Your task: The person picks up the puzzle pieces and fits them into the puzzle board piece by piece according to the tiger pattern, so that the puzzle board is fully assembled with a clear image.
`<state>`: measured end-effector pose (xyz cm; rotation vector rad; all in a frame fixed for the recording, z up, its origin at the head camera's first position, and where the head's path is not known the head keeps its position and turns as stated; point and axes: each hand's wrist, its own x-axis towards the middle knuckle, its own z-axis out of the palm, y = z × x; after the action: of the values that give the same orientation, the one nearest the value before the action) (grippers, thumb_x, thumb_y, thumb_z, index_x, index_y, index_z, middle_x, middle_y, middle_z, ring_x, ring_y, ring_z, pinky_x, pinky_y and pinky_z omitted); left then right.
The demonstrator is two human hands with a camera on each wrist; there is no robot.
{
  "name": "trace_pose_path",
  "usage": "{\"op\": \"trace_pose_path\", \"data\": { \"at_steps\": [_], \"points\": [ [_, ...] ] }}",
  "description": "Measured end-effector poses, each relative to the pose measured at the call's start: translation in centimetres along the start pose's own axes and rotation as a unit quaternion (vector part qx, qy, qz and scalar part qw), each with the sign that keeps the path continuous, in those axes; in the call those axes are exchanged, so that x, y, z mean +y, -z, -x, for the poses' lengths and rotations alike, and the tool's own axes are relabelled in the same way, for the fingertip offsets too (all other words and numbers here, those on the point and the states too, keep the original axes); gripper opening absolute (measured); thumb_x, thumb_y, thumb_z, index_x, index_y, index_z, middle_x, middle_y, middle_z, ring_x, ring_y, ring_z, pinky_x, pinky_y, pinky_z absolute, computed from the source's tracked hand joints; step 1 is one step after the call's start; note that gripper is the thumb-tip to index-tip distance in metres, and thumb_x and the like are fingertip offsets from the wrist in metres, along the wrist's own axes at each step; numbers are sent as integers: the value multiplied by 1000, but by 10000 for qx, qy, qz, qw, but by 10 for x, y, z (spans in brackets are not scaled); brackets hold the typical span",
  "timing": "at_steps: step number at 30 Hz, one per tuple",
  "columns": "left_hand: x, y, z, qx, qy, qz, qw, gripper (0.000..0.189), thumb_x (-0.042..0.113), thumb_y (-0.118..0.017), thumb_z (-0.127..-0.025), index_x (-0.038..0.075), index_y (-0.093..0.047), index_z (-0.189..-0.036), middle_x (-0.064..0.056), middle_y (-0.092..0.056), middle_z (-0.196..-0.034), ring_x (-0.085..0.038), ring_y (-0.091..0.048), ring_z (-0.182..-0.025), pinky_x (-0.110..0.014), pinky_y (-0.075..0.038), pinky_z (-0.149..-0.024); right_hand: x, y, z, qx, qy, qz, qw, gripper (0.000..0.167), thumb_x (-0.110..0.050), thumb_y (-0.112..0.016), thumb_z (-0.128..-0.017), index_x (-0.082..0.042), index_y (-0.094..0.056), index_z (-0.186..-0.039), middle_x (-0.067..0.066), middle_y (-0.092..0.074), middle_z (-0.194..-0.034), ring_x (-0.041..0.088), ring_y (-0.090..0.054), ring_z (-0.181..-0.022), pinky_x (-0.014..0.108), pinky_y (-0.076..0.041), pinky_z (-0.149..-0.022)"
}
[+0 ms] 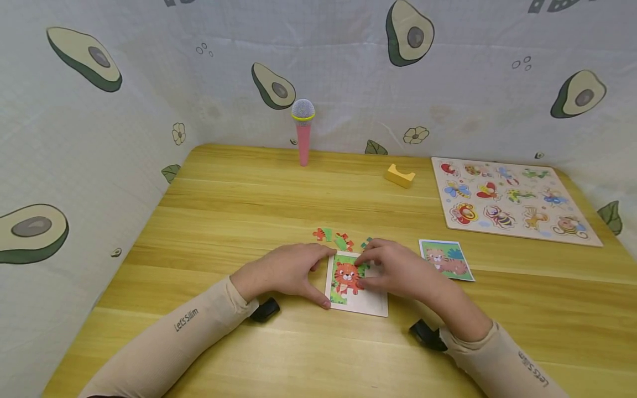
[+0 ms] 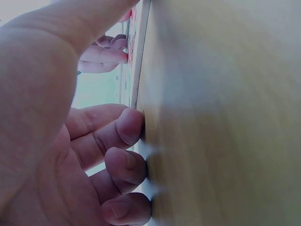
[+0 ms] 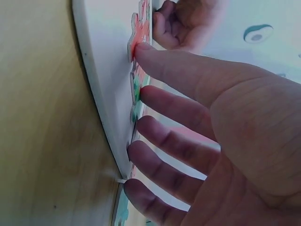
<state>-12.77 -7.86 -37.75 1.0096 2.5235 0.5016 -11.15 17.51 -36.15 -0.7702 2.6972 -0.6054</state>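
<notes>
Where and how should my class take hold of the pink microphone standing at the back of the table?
Probably best by its slim pink handle, coming from the front, the person's side. The microphone stands upright with the avocado-print cloth behind it, and the handle is narrower than the rounded head.

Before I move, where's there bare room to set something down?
Bare table shows between the pink microphone and loose pieces, left of the left hand, and on the near side of the puzzle tray, between the sleeves. Crowded: around the tray, right hand, pieces and picture card.
</notes>
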Motion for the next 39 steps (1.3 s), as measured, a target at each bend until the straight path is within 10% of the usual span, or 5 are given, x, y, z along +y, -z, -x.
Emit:
{"op": "trace_pose_path", "data": {
  "at_steps": [39],
  "points": [
    [-1,1,2,-90,-298,-35,9995,83,67,-79,-74,32,-52,-145,11,-52,-103,-11,-52,-90,-32,-45,-82,14,21,7,-750,-532,-351,9951,47,-31,-91,-75,-13,-73,-115,0,-55,-89,16,-50,-77,32,-45,-67]
  ]
}}
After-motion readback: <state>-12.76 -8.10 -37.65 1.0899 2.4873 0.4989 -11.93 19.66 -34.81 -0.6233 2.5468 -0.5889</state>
